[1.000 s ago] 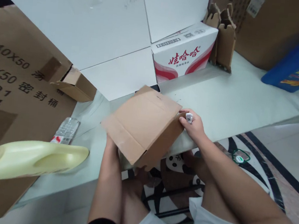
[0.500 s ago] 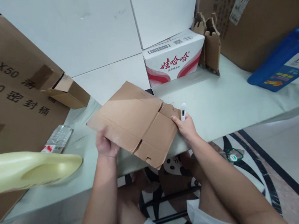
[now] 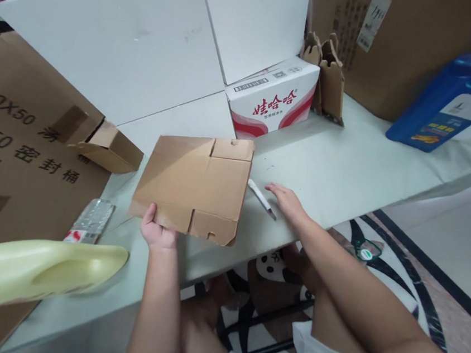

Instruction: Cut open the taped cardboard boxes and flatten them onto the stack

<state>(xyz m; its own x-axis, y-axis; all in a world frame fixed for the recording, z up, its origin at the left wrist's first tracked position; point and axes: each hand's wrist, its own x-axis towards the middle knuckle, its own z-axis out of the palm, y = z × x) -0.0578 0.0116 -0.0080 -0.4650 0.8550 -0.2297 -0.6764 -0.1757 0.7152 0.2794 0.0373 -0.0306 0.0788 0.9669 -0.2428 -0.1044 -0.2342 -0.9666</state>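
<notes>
My left hand (image 3: pixel 159 230) grips the near left edge of a flattened brown cardboard piece (image 3: pixel 189 177), thumb on top. Creases and slots run across its right part, which has short notched flaps. To the right of the cardboard, a white box cutter (image 3: pixel 261 199) lies on the pale cloth, its dark tip pointing towards me. Just beyond the cutter is my right hand (image 3: pixel 286 201), empty, with fingers stretched out to the left.
A white and red carton (image 3: pixel 274 103) stands at the back, beside folded cardboard pieces (image 3: pixel 332 85). A blue bottle (image 3: pixel 444 108) is at the right. On the left are a large brown box (image 3: pixel 7 147), a small open carton (image 3: pixel 114 147), a clear plastic packet (image 3: pixel 92 218) and a pale yellow object (image 3: pixel 40 268).
My right hand has let go of the cardboard and the box cutter, which now lies on the cloth. The cardboard has turned and shifted left in my left hand.
</notes>
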